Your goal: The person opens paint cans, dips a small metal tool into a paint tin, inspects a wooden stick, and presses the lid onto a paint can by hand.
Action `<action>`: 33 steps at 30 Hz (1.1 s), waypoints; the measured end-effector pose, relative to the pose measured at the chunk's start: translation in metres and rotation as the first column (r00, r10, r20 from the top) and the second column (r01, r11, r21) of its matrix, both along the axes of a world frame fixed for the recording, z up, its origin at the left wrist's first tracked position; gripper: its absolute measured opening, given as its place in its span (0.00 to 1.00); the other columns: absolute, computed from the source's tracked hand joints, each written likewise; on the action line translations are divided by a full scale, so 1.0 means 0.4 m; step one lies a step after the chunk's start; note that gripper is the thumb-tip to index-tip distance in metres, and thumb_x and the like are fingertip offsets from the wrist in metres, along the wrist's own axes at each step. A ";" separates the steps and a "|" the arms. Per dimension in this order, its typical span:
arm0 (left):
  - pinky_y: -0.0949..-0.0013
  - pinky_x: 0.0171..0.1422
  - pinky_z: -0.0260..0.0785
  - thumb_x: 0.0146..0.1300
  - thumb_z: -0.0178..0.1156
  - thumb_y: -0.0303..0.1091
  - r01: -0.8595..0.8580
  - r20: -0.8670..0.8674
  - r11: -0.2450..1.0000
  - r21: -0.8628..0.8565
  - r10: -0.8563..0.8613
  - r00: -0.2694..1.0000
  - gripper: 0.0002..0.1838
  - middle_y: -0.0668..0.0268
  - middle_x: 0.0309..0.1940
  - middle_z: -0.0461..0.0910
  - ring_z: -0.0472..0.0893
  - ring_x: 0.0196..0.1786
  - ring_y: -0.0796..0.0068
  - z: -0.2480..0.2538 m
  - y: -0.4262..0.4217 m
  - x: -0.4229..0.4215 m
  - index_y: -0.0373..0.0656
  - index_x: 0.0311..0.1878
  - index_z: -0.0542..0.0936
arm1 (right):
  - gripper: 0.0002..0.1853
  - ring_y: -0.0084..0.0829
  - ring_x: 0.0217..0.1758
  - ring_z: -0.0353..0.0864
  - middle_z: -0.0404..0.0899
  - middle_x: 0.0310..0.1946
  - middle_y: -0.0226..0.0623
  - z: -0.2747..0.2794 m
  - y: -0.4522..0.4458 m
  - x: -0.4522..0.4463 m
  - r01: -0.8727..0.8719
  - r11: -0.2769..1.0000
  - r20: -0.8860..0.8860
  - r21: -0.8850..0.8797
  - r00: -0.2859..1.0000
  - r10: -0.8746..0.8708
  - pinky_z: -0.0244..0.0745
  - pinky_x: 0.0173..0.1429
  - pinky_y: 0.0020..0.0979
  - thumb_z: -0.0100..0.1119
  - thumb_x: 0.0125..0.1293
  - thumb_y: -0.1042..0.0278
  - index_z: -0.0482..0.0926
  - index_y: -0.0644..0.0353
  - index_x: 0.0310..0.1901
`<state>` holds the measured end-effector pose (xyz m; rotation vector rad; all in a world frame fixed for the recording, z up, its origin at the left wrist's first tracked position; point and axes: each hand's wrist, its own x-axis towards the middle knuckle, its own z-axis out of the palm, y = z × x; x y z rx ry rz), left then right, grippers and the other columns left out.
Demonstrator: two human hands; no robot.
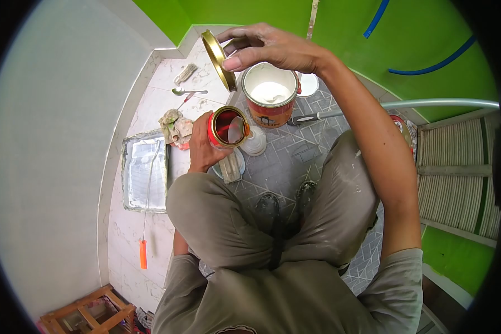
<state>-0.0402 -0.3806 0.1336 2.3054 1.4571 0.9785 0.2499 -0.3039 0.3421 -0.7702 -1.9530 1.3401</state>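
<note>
My left hand [201, 146] is wrapped round a small red paint can [212, 133], tilted so its dark red inside shows under a gold rim. Above it my right hand [264, 47] pinches a round gold can lid [214, 55] by its edge, held on its side and apart from the can. Just right of the lid stands a large paint bucket [270, 113] with white paint in it. A crumpled stained rag [175, 125] lies beside my left hand. Below that hand, a pale roller sleeve [229, 168] rests on a round lid.
A paint tray [126, 192] with a roller frame [143, 253] across it lies at left. A spoon [189, 91] and a brush [185, 73] lie on the tiles. A pole [406, 104] reaches in from the right, above a slatted wooden panel [453, 147]. A wooden frame [89, 309] stands lower left.
</note>
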 end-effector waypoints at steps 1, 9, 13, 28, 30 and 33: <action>0.51 0.72 0.73 0.32 0.82 0.35 0.002 0.001 1.000 0.001 -0.002 1.000 0.54 0.51 0.65 0.77 0.77 0.68 0.46 -0.001 0.001 0.000 0.39 0.70 0.72 | 0.40 0.31 0.64 0.83 0.81 0.63 0.40 0.000 0.000 0.000 -0.003 1.000 -0.003 -0.003 1.000 0.003 0.81 0.67 0.32 0.76 0.59 0.40 0.80 0.58 0.68; 0.51 0.71 0.74 0.32 0.82 0.36 0.013 -0.007 1.000 0.016 -0.013 1.000 0.54 0.51 0.65 0.77 0.77 0.68 0.46 -0.002 0.002 0.000 0.38 0.70 0.72 | 0.48 0.38 0.66 0.78 0.80 0.64 0.51 0.015 -0.013 0.003 -0.017 1.000 0.035 0.019 0.999 0.016 0.69 0.74 0.36 0.73 0.62 0.40 0.72 0.66 0.75; 0.51 0.71 0.74 0.32 0.82 0.36 0.015 -0.007 1.000 0.027 -0.014 1.000 0.54 0.50 0.65 0.77 0.77 0.67 0.46 -0.001 0.000 -0.001 0.38 0.70 0.72 | 0.49 0.39 0.67 0.79 0.80 0.64 0.52 0.013 -0.013 0.002 -0.015 1.000 0.033 0.014 0.999 0.015 0.69 0.74 0.36 0.73 0.61 0.39 0.71 0.66 0.75; 0.50 0.70 0.74 0.31 0.81 0.36 0.028 -0.013 0.999 0.034 -0.027 1.000 0.55 0.48 0.64 0.77 0.77 0.66 0.44 0.002 0.003 -0.005 0.36 0.70 0.71 | 0.48 0.37 0.65 0.82 0.80 0.63 0.48 -0.016 0.008 -0.001 0.036 0.999 0.031 0.013 0.999 -0.036 0.79 0.69 0.33 0.76 0.56 0.35 0.77 0.61 0.71; 0.50 0.70 0.74 0.31 0.81 0.36 0.028 -0.012 0.999 0.036 -0.027 1.000 0.55 0.48 0.64 0.77 0.77 0.66 0.44 0.003 0.003 -0.006 0.36 0.70 0.71 | 0.48 0.37 0.66 0.82 0.80 0.63 0.49 -0.012 0.005 -0.001 0.033 0.999 0.041 0.015 0.999 -0.034 0.79 0.69 0.34 0.76 0.56 0.35 0.77 0.61 0.71; 0.50 0.70 0.74 0.31 0.81 0.36 0.024 -0.025 0.999 0.037 -0.023 0.999 0.55 0.48 0.63 0.77 0.77 0.66 0.44 0.004 0.005 -0.006 0.36 0.70 0.71 | 0.48 0.37 0.66 0.82 0.80 0.64 0.49 -0.013 0.006 0.001 0.043 0.999 0.054 0.026 0.998 -0.044 0.79 0.69 0.34 0.75 0.57 0.35 0.77 0.61 0.72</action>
